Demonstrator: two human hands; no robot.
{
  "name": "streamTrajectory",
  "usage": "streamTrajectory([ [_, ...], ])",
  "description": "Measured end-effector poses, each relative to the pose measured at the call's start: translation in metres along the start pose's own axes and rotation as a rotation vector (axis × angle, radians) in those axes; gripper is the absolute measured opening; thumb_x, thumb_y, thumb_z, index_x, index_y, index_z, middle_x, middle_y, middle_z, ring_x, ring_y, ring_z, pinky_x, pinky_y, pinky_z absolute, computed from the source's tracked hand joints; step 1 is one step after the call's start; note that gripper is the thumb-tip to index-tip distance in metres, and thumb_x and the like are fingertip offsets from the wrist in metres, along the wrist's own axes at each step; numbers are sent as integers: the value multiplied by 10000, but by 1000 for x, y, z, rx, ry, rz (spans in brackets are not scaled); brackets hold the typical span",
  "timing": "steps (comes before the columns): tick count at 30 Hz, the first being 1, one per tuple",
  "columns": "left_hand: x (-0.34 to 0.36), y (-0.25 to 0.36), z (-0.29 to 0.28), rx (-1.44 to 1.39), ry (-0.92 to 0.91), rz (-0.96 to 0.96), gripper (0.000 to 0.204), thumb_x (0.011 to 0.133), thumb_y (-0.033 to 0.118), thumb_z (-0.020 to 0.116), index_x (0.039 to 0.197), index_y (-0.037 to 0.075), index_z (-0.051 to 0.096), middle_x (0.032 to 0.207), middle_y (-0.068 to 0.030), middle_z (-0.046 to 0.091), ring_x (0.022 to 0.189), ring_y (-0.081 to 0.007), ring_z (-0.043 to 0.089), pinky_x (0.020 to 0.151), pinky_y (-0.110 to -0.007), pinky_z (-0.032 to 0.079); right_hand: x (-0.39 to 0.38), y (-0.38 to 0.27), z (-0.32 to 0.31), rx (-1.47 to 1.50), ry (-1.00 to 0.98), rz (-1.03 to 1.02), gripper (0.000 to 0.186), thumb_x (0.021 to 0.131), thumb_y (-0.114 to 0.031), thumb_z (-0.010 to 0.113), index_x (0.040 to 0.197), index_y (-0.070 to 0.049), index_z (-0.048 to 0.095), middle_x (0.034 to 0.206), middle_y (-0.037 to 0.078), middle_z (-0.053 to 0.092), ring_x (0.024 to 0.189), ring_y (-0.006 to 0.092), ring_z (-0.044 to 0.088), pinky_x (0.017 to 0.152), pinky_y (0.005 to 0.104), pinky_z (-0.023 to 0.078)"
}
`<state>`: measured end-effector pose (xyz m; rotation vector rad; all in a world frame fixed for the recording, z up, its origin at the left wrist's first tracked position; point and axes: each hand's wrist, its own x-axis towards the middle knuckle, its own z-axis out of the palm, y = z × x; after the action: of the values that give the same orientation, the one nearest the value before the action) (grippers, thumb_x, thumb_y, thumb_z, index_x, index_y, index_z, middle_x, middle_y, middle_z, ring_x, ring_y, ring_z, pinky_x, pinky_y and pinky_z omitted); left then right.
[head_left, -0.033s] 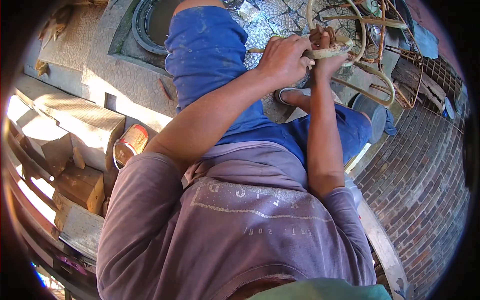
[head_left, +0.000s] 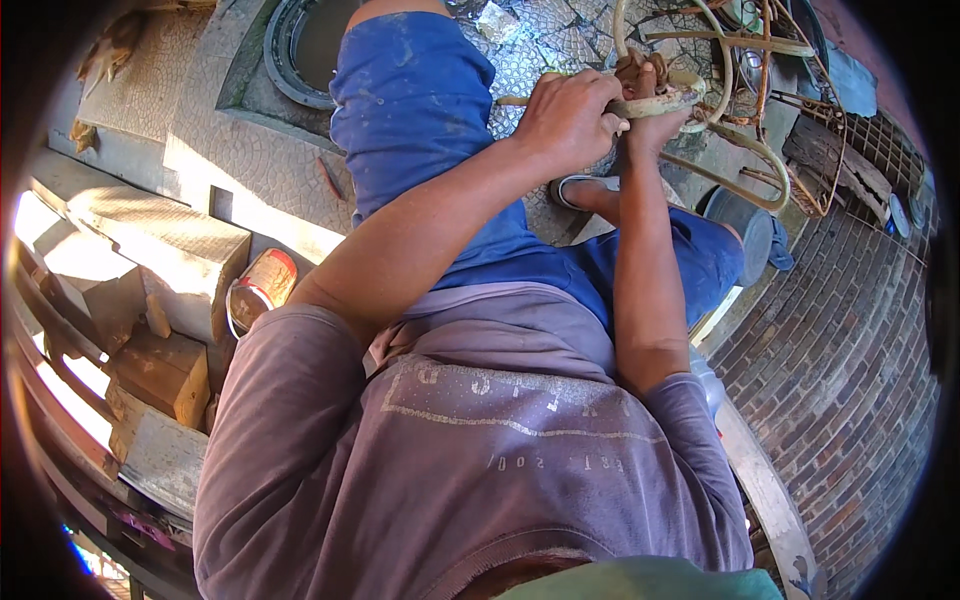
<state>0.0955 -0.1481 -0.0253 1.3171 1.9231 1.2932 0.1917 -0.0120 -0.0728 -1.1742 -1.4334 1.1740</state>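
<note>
I look down my own body, over a grey-purple T-shirt and blue shorts. My left hand is closed around a pale cane strip above my knee. Right beside it, touching it, my right hand grips the same strip, its fingers wrapped over it. The strip runs on into a tangle of bent cane loops just beyond both hands. Below my hands my sandalled foot rests on the ground.
Wooden blocks and a stone slab lie at my left, next to a red-and-white tin can. A dark round ring sits in the paving at the top. A grey bucket and a brick wall are on my right.
</note>
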Motion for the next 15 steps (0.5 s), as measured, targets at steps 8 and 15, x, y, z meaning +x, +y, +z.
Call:
streamTrajectory([
  [8,0,2,0,-14,-37,-3,270,822,198,729,1026,29,677,975,-168,672,927,-374,649,861,-488,461,8,73,-17,-450,-45,173,304,930,-142,706,1141,58,616,1007,125,689,724,134,626,604,279,513],
  [15,0,3,-2,3,-26,-10,279,818,193,733,1033,25,676,1000,-173,672,936,-379,648,862,-492,468,3,24,5,30,14,152,330,901,-225,752,1030,43,608,869,86,658,675,142,615,588,284,510],
])
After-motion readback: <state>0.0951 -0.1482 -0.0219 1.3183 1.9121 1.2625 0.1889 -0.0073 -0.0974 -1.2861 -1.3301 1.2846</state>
